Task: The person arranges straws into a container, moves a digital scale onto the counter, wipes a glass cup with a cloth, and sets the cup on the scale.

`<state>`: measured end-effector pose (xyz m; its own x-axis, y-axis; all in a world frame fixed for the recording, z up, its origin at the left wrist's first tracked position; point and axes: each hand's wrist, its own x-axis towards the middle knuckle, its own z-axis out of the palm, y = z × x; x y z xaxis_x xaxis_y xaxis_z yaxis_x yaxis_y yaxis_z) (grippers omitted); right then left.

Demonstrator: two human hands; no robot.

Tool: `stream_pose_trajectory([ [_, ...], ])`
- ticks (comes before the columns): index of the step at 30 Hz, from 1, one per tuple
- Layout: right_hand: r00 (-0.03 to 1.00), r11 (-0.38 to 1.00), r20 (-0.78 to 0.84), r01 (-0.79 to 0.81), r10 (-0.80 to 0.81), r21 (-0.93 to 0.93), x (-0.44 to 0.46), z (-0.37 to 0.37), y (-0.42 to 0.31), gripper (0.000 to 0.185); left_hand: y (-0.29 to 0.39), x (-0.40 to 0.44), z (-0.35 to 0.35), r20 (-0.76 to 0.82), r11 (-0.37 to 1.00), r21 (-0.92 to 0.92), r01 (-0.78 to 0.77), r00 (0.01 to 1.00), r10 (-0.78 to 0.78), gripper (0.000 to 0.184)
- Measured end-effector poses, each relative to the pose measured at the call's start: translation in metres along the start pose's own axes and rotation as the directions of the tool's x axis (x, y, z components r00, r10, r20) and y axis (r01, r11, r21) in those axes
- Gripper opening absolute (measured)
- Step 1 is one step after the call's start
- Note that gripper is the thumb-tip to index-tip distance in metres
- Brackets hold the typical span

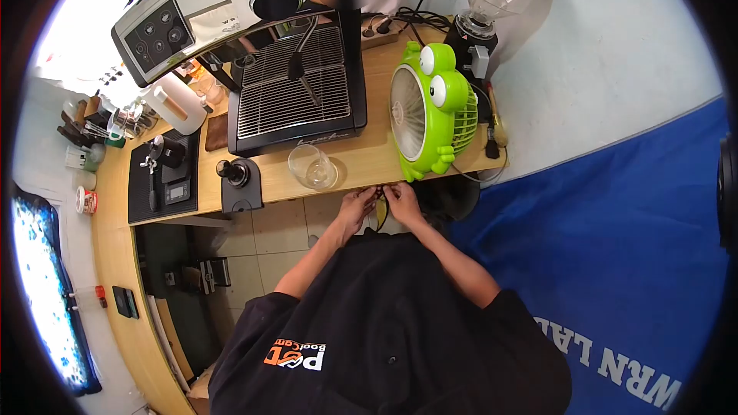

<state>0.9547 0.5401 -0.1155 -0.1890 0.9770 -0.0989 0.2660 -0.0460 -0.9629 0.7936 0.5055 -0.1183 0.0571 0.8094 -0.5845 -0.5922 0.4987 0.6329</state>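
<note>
My left hand (357, 209) and my right hand (403, 204) are close together at the front edge of the wooden counter. Between them hangs a small yellow and dark thing (381, 214), pinched by the fingers of both hands; what it is, I cannot make out. A clear glass cup (313, 167) stands on the counter just beyond my left hand. Beyond my right hand is a green frog-shaped fan (440, 119), near the counter's edge.
An espresso machine (296, 92) fills the counter's back middle. A coffee grinder (475, 38) stands behind the fan. Leftward are a tamper (234, 174) on a mat, a scale (177, 190) on a black tray and a white kettle (175, 102). A blue cloth (600, 207) hangs at the right.
</note>
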Motion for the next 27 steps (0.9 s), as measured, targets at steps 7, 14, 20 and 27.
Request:
stream_pose_trajectory([
  [7, 1.0, 0.982, 0.002, -0.007, 0.007, -0.19, 0.006, 0.011, 0.019, 0.024, -0.005, 0.015, -0.01, -0.068, 0.928, 0.345, -0.137, 0.983, 0.171, 0.027],
  [14, 0.932, 0.982, 0.36, 0.025, 0.045, -0.188, -0.033, -0.003, -0.095, 0.031, -0.003, -0.031, -0.035, -0.033, 0.886, 0.427, -0.179, 0.976, 0.214, 0.027],
  [20, 0.919, 0.914, 0.081, 0.393, -0.386, -0.099, -0.012, 0.053, -0.145, 0.082, 0.04, -0.11, -0.034, -0.095, 0.698, 0.497, -0.515, 0.767, 0.634, 0.026],
  [27, 0.925, 0.925, 0.002, 0.38, -0.38, -0.033, 0.013, 0.115, -0.135, 0.109, 0.098, -0.105, -0.04, -0.06, 0.533, 0.546, -0.646, 0.605, 0.794, 0.052],
])
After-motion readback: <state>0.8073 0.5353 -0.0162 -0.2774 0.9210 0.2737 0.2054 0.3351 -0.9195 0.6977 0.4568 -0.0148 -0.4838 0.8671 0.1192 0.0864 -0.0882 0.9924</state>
